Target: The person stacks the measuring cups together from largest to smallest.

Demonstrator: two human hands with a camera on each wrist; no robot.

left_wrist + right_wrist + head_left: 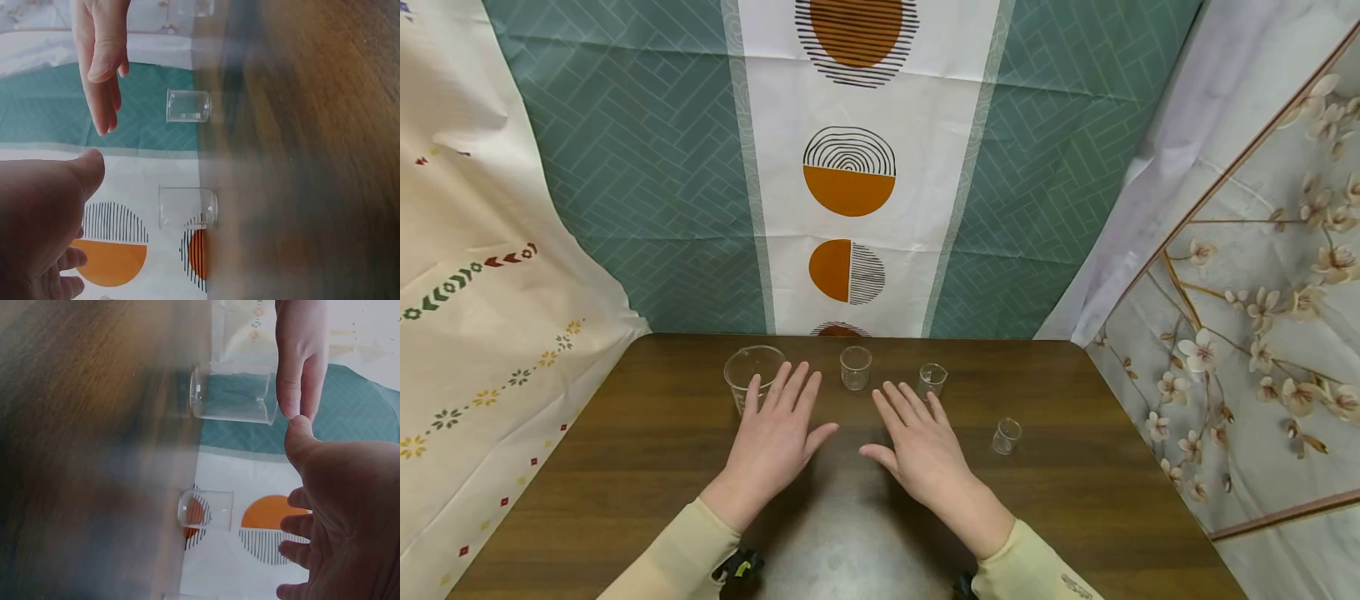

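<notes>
Both hands hover palm down over the table with fingers spread, holding nothing. In the head view my left hand partly covers the largest glass beaker at the left. A medium beaker stands upright at the back between the hands. Just beyond the fingertips of my right hand is a smaller beaker, its lower part overlapped by them. The smallest beaker stands farther right and nearer. In the right wrist view the large beaker and the medium beaker look see-through, with nothing visible inside.
A dark brown wooden table carries all the beakers. Behind it hangs a green and white curtain with orange circles. A cream cloth borders the left side, a flowered cloth the right.
</notes>
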